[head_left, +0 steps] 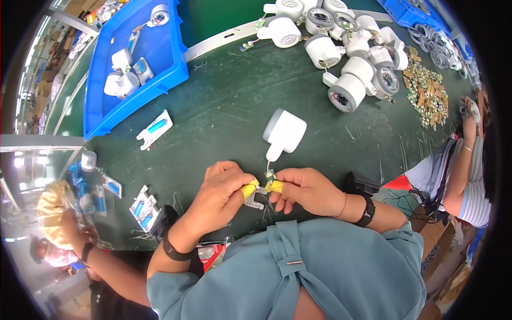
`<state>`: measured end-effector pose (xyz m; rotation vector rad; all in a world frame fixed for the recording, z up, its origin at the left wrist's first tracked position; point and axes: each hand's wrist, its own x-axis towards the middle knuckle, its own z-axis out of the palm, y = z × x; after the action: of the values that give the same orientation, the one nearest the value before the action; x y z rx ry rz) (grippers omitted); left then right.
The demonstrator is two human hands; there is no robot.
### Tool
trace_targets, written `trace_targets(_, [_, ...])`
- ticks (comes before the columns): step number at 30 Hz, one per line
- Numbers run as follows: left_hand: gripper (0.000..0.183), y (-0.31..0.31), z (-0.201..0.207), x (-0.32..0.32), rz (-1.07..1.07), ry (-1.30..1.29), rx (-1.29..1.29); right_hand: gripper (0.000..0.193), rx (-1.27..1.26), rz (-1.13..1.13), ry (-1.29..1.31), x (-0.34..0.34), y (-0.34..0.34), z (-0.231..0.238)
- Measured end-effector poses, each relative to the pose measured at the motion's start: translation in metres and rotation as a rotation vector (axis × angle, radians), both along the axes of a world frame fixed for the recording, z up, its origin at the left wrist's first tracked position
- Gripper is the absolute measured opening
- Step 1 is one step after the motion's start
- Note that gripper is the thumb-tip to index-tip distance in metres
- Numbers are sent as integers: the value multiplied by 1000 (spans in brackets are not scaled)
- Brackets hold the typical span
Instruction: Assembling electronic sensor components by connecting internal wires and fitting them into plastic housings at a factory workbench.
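Observation:
Near the front edge of the green table, my left hand (221,186) pinches a white plastic handle shell (255,201), partly hidden by the fingers. My right hand (306,191), close beside it, grips a small green circuit board (270,175) between thumb and fingers. Yellow covers wrap fingertips on both hands. From the board a thin wire runs up to a white round fan head (287,132) with a short neck, lying on the table just beyond my hands. Left of my left hand lie two white handle shells with blue cells, one nearer (144,209) and one farther (156,129).
A blue tray (178,72) with several white parts stands at the far left. Many white fan heads (346,88) are heaped at the back right, beside piled circuit boards (426,90) and grey rings (429,45). Co-workers' arms show at left (114,274) and right (461,170).

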<state>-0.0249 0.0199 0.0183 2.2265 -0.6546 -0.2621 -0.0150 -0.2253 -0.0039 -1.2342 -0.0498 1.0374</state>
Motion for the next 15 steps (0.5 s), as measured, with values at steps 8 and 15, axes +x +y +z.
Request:
trace_targets(8, [25, -24, -9, -2, 87, -55, -62, 23, 18, -6, -46, 0, 1, 0])
trace_targets(15, [24, -25, -9, -3, 108, -77, -49, 22, -8, -69, -68, -4, 4, 2])
